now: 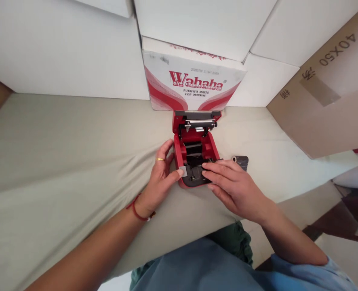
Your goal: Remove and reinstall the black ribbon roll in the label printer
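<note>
A red label printer (215, 146) sits on the cloth-covered surface with its lid (175, 121) raised toward the back. Black ribbon (193, 148) shows inside the body, behind a black front section (194, 174). My left hand (160, 178) grips the printer's left side, thumb on a small grey patch at the front left corner and fingers along the outer wall. With fingers stretched out, my right hand (235, 184) lies over the front right part, fingertips touching the black section. What is under those fingers is hidden. A dark roll (242, 162) with a pale core lies just right of the printer.
A Wahaha water carton (197, 87) stands right behind the raised lid. White boxes (76, 52) line the back, and a brown carton (327, 97) leans in at the right. The pale green cloth (76, 153) has folds on the left; its front edge runs near my body.
</note>
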{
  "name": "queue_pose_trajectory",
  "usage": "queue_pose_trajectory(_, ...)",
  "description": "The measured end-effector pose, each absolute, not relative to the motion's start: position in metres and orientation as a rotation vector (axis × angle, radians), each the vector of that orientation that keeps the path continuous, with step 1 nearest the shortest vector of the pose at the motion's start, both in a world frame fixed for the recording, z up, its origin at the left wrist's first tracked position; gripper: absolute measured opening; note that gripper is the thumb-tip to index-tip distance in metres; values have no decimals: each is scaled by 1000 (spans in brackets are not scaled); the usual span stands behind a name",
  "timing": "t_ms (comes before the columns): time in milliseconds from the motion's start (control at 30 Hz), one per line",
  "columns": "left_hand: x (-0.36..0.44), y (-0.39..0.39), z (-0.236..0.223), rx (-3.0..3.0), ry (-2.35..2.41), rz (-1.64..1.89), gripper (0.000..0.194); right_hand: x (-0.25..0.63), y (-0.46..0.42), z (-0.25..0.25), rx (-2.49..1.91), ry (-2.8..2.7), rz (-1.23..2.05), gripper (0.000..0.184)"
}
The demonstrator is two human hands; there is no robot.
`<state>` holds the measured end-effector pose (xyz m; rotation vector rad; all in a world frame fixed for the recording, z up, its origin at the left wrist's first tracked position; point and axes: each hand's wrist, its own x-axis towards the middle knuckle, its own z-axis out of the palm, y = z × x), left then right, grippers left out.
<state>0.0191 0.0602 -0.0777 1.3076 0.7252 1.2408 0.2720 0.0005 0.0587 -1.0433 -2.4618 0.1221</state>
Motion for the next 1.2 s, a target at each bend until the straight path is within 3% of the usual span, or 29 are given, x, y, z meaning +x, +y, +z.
queue_pose_trajectory(167, 13, 44, -61, 1730, 1035, 1530, 68, 279, -14, 48, -1059, -2499, 66, 38)
queue_pose_trajectory(267, 14, 30, -43, 2182, 1058, 1690, 66, 284, -18, 44, -1034, -2497, 54, 40)
queue_pose_trajectory(400, 21, 17, -30, 2550, 985, 1593, 69, 291, -17, 36, -992, -2456, 123, 48)
queue_pose_trajectory(667, 26, 15, -30, 2609, 1013, 1499, 60, 304, -9, 39, -972, -2327, 268, 35)
queue_pose_trajectory(933, 26, 16, -32, 2589, 1016, 1524, 60, 295, 103, 58, -1626, -1717, 464, 68)
queue_pose_trajectory(1067, 25, 17, -32, 2619, 987, 1518, 45, 281, 137, 53, -1494, -1775, 660, 81)
queue_pose_trajectory(1200, 24, 17, -32, 2602, 994, 1516, 52, 278, 121, 47, -1292, -1759, 678, 82)
